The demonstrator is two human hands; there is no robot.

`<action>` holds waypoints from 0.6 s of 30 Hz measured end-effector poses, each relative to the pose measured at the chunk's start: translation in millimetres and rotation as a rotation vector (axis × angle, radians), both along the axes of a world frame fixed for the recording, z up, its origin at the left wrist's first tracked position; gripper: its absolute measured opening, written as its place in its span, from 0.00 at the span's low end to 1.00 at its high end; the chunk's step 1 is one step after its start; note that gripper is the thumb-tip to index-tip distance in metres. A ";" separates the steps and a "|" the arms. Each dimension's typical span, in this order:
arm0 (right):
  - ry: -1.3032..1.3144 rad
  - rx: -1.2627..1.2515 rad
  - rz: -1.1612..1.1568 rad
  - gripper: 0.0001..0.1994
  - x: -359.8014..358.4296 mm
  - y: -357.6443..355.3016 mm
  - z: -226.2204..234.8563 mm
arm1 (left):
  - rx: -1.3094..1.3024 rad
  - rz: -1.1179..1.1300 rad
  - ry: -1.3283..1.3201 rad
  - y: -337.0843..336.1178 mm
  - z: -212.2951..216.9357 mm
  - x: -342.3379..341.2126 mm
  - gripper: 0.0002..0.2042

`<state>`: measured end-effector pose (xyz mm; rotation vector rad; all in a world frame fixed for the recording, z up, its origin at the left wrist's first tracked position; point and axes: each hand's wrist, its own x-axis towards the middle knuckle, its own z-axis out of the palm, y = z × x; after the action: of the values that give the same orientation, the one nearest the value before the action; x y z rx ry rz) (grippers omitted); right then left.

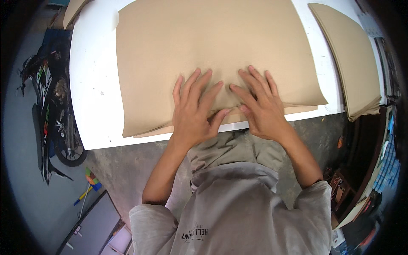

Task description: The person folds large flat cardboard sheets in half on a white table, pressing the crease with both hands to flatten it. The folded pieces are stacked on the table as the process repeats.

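Observation:
A large brown sheet, seemingly kraft paper [212, 38], lies on the white table in front of me. Its near edge lifts and waves a little, and the edge of another brown sheet [301, 109] shows beneath it. My left hand [195, 106] rests on the sheet left of the middle, fingers spread and thumb at the near edge. Close beside it, my right hand [264, 104] also lies with spread fingers on the sheet, its thumb at the same edge. The thumbs almost meet. What lies under the palms is hidden.
A stack of brown sheets [352, 59] lies at the table's right, its near corner over the edge. More brown sheet [75, 12] shows at the far left. A motorbike [55, 102] stands left of the white table [95, 93]. Dark shelving [361, 170] is at the right.

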<state>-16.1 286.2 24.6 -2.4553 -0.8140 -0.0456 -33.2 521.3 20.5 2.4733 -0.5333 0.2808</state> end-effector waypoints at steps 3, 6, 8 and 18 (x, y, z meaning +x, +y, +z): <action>-0.080 0.102 0.012 0.23 -12.8 -11.9 -2.0 | -0.018 -0.057 0.003 2.7 -1.6 -11.8 0.26; -0.154 0.071 -0.023 0.20 -32.7 -48.4 2.1 | 0.072 -0.023 -0.034 25.8 5.6 -36.0 0.19; -0.282 0.035 -0.122 0.19 -38.2 -85.1 4.8 | 0.137 0.038 -0.084 52.8 13.8 -55.4 0.14; -0.328 0.010 -0.172 0.19 -39.1 -137.7 -27.8 | 0.227 0.175 -0.190 108.5 -4.8 -83.3 0.11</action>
<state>-55.3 148.5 -3.2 -2.5384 -0.7283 -0.5256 -116.5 629.9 15.6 2.7362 -0.4469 0.5566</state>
